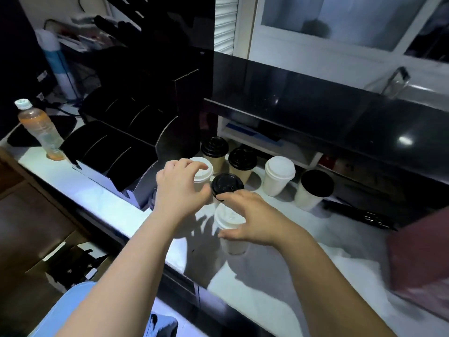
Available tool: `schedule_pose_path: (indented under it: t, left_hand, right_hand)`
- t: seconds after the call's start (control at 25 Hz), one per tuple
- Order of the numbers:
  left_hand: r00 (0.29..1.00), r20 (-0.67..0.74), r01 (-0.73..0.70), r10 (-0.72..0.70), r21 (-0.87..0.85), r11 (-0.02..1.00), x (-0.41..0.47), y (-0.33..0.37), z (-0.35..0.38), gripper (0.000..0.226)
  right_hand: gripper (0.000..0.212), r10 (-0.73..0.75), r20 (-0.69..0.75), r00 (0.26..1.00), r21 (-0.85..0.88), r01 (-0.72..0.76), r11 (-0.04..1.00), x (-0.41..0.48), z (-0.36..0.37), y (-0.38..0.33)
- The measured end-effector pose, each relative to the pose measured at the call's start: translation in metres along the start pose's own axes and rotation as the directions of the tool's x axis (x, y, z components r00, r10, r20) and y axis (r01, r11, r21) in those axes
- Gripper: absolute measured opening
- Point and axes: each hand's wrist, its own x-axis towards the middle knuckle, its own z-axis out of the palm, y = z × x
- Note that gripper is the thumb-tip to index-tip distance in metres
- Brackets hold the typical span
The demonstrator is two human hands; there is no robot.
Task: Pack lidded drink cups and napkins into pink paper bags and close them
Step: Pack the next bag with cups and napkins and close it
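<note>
Head view: left hand point(181, 188) curls round a white-lidded cup point(203, 171) on the worktop point(267, 300). Right hand point(252, 215) grips the nearer white cup point(230, 242), thumb on its side.

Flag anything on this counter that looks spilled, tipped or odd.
Nothing is spilled or tipped. One oddity: the white cup farthest right has a flat matte black top, unlike the glossy black lids nearby; I cannot tell whether it is lidded.

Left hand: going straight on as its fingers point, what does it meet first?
The white-lidded cup just ahead of the left hand; fingertips arch over its lid, though contact is unclear from this view.
</note>
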Motion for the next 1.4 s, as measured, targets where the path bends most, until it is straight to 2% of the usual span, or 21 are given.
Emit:
schedule_pose_path:
  t: [0.08, 0.2, 0.32, 0.44, 0.68, 0.8, 0.96, 1.12, 1.28, 1.4]
  left_hand:
    - [0.991, 0.039, -0.124, 0.125, -0.013, 0.992, 0.028, 0.046, 0.003, 0.039]
    - [0.944, 0.098, -0.316, 0.316, -0.017, 0.949, 0.063, 0.116, 0.009, 0.043]
    - [0.881, 0.114, -0.456, 0.459, -0.057, 0.888, 0.089, 0.19, 0.011, 0.045]
    - [0.801, 0.109, -0.581, 0.589, -0.092, 0.808, 0.096, 0.262, 0.013, 0.045]
    - [0.675, 0.082, -0.695, 0.733, -0.262, 0.67, 0.063, 0.368, 0.03, 0.044]
    - [0.636, 0.107, -0.685, 0.764, -0.377, 0.623, 0.031, 0.401, 0.049, 0.041]
    - [0.629, 0.248, -0.557, 0.737, -0.517, 0.65, -0.017, 0.429, 0.093, 0.031]
    - [0.638, 0.386, -0.48, 0.666, -0.477, 0.736, -0.043, 0.456, 0.13, 0.04]
    - [0.628, 0.443, -0.539, 0.64, -0.346, 0.768, -0.042, 0.459, 0.15, 0.088]
    - [0.567, 0.564, -0.528, 0.601, -0.311, 0.79, -0.044, 0.455, 0.161, 0.121]
  right_hand:
    - [0.08, 0.07, -0.059, 0.996, 0.045, -0.067, 0.997, -0.02, -0.045, 0.022]
    - [0.078, 0.177, -0.234, 0.956, 0.045, -0.171, 0.984, -0.051, -0.114, 0.047]
    - [0.075, 0.247, -0.404, 0.881, 0.018, -0.262, 0.965, -0.093, -0.177, 0.059]
    - [0.071, 0.248, -0.571, 0.783, 0.039, -0.276, 0.96, -0.147, -0.223, 0.064]
    - [0.061, 0.309, -0.761, 0.57, 0.064, -0.408, 0.911, -0.266, -0.278, 0.08]
    - [0.061, 0.334, -0.795, 0.506, 0.1, -0.434, 0.895, -0.318, -0.285, 0.098]
    - [0.06, 0.382, -0.768, 0.514, 0.155, -0.43, 0.889, -0.362, -0.28, 0.131]
    - [0.064, 0.39, -0.709, 0.588, 0.115, -0.45, 0.886, -0.377, -0.276, 0.171]
    - [0.072, 0.365, -0.649, 0.668, 0.017, -0.466, 0.884, -0.372, -0.26, 0.208]
    - [0.075, 0.31, -0.61, 0.73, -0.114, -0.467, 0.877, -0.364, -0.246, 0.228]
